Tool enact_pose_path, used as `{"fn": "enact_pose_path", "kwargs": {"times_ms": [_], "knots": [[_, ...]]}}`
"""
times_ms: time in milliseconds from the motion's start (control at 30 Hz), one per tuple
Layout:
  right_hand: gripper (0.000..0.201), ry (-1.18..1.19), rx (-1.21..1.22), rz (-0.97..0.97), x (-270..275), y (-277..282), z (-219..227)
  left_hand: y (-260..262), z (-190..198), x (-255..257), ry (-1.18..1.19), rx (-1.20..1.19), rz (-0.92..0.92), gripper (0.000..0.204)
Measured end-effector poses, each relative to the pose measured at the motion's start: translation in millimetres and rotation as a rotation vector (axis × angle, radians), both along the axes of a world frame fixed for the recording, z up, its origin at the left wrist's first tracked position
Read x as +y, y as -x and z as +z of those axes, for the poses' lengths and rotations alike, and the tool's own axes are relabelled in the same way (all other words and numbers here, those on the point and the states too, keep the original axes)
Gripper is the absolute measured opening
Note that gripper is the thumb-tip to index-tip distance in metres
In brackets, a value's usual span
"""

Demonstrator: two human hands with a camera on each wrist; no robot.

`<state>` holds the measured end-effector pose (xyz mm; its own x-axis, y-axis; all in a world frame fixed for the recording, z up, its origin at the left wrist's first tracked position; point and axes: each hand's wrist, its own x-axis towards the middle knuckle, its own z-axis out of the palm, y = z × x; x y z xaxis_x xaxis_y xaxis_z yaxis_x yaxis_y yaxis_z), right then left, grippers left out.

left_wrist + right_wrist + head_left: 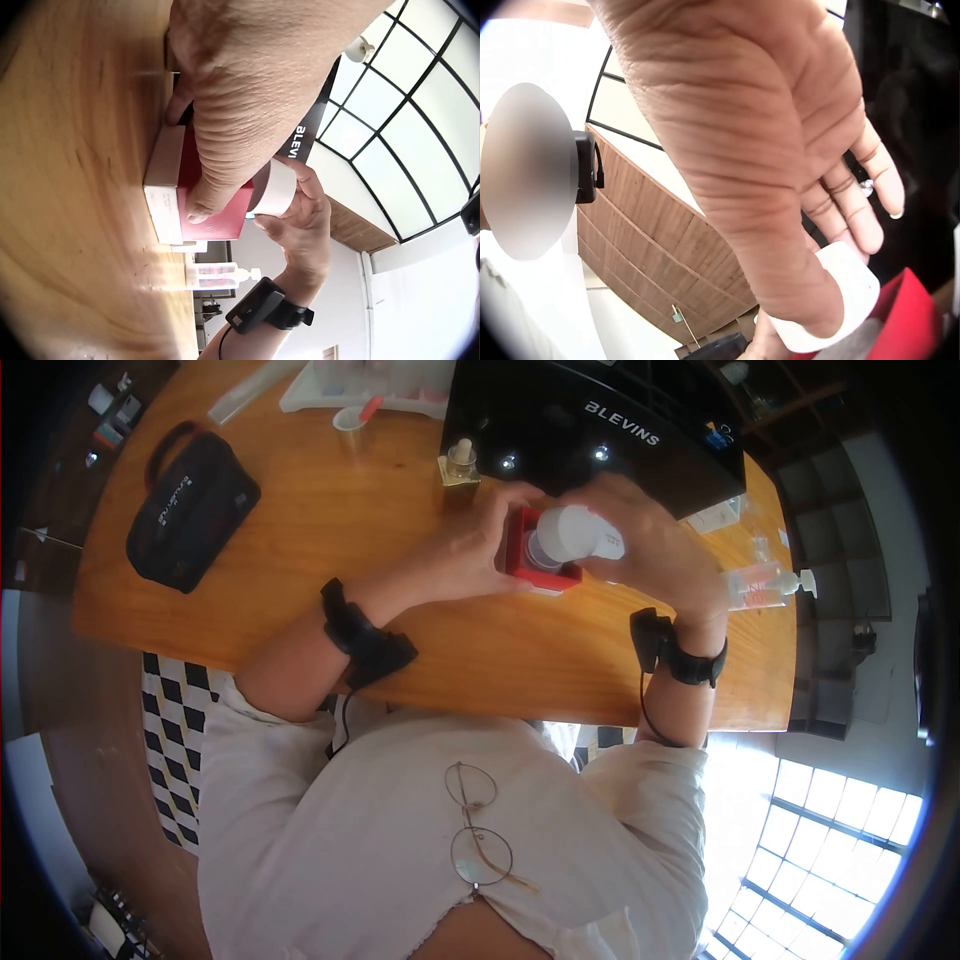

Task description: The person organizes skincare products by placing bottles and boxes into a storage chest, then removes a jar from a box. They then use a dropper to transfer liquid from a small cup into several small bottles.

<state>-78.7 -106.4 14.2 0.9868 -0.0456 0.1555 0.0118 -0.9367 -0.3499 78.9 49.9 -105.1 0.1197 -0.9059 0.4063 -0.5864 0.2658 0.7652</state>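
Person (400,800) at the wooden table (340,540) has both hands busy over one little red box (563,581), right in front of that big glossy black thing (530,420) with BLEVINS on it. Left hand (478,550) has a proper hold on the box, thumb pressed flat on one red side and fingers round the other. Right hand (650,535) is pinching a white round-topped container (568,533) with the thumb laid across it, and the spare fingers stick out past it toward the black thing. The container's at the box's open mouth, tilted, with its lower part down between the red walls. Can't tell from where I'm standing whether the box touches the wood or is lifted a bit.

Around them: a dropper bottle (461,463) just beyond the left hand, a small cup (351,428) with something pink poking out, and a white tray (300,398) behind that. Black pouch (195,510) is well off on the person's left, and an upright clear pump bottle (757,587) stands near the right forearm. Both wrists have black camera straps, left (370,645) and right (690,660), and glasses (481,855) hang on the pale shirt (320,830).
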Motion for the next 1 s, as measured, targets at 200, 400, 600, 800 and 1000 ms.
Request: {"fn": "enact_pose_path", "kwargs": {"times_ms": [200,400,600,800,1000], "knots": [[0.054,0.042,0.134,0.022,7,-7,-2,-3,1,0,-0.05,-0.011,0.01,0.102],[0.054,0.154,0.153,0.06,8,-12,-13,-5,-1,1,-0.027,-0.038,0.004,0.102],[0.05,0.202,0.125,0.099,9,-8,-9,-6,-2,0,-0.077,-0.035,-0.011,0.101],[0.057,0.331,0.031,-0.039,17,-4,-14,-4,4,2,-0.075,-0.041,-0.008,0.102],[0.055,0.293,0.065,0.119,9,-4,-7,-5,0,2,-0.059,-0.049,-0.001,0.102]]}}
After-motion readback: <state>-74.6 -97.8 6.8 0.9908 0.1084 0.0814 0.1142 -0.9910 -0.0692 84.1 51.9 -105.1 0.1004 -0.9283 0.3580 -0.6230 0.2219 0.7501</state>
